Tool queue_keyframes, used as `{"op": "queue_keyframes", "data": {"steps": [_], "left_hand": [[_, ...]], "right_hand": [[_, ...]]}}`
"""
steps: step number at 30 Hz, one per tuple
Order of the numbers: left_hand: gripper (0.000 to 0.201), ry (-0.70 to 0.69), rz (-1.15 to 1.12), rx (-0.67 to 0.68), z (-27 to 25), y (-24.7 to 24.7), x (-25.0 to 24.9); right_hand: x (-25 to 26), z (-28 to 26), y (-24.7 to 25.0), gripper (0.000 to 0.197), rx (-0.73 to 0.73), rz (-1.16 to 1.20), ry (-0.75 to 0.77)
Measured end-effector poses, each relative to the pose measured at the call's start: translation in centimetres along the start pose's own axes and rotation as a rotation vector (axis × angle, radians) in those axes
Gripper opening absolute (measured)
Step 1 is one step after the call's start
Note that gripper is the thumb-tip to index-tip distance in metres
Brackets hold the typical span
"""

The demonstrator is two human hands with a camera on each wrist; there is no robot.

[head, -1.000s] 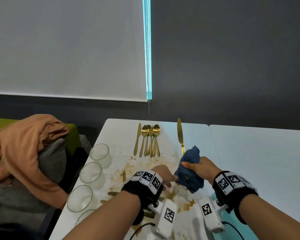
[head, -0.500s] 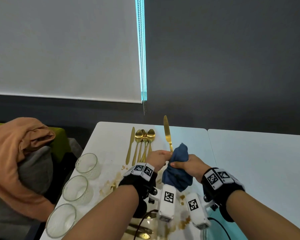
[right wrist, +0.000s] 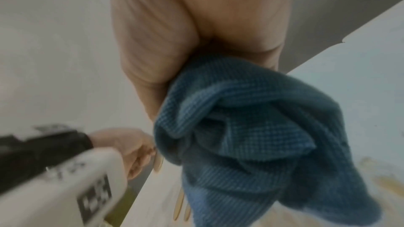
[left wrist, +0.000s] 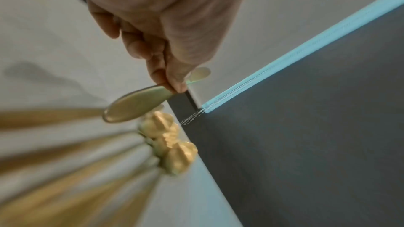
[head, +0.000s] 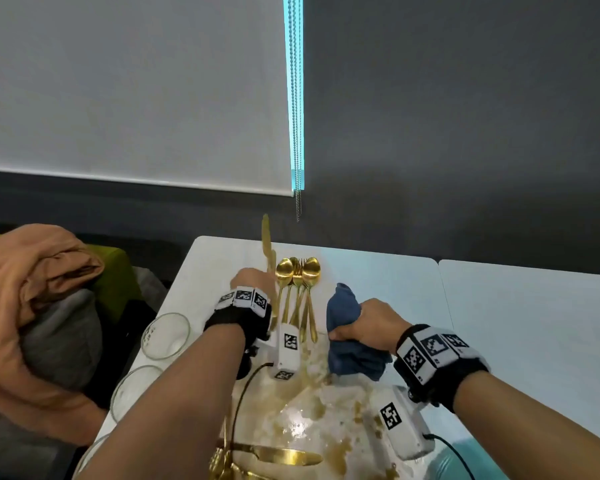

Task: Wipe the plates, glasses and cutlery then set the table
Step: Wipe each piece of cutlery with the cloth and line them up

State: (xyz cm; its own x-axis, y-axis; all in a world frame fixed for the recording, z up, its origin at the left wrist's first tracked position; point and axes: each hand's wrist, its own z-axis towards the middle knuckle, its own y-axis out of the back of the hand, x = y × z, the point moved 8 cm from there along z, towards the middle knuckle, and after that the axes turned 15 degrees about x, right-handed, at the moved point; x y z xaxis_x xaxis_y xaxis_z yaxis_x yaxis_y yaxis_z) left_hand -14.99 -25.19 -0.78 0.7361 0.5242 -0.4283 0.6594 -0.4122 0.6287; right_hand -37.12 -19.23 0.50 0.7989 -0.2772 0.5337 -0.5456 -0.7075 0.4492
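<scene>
Near plate (head: pixel 340 441): white and glossy, smeared with brown sauce; it lies below and between both wrists, nearest the person.
Soiled cutlery (head: pixel 274 457): gold pieces lying across the near plate's left rim, not yet wiped.
Right hand (head: pixel 368 323): fingers curled tight round a bunched blue cloth (head: pixel 347 334); the cloth is a soft waffle weave and hangs in folds below the fist.
Left hand (head: pixel 253 282): thumb and fingertips pinch the handle of a gold knife (head: pixel 266 244); the blade points away from the person, raised above the table and blurred.
Key relation: the knife's long axis runs near to far; its resting place judged to be just left of the wiped cutlery (head: pixel 297 292), directly beside the left hand. The left hand is the nearer one; the right hand is apart to the right.
Wiped cutlery: gold spoons and forks in a tight row, bowls at the far end, handles toward the person, smooth and polished.
Glasses (head: pixel 165 336): clear tumblers in a line, left of the left forearm, at the table's left edge.
Table (head: pixel 378 278): white, flat, stained brown near the plate.
Step judged: laying the knife down with the clean set.
</scene>
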Motion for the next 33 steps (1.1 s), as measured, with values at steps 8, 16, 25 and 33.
{"op": "queue_keyframes", "data": {"steps": [8,16,25,33], "left_hand": [[0.026,0.192,0.177,-0.100,3.6,-1.8,3.6],[0.018,0.169,0.247,-0.172,3.4,-2.7,4.1],[0.036,-0.072,-0.039,0.003,-4.2,-4.7,3.1],[0.016,0.063,0.624,0.085,-12.4,-13.4,8.7]], "right_hand": [[-3.3,-0.1,2.8,0.042,-0.042,0.029,-0.089],[-5.7,-1.0,3.1,0.032,-0.082,0.149,-0.083],[-5.5,-5.0,0.3,0.054,-0.119,0.242,-0.074],[-6.7,-9.8,-5.2,0.045,-0.122,0.283,-0.026]]}}
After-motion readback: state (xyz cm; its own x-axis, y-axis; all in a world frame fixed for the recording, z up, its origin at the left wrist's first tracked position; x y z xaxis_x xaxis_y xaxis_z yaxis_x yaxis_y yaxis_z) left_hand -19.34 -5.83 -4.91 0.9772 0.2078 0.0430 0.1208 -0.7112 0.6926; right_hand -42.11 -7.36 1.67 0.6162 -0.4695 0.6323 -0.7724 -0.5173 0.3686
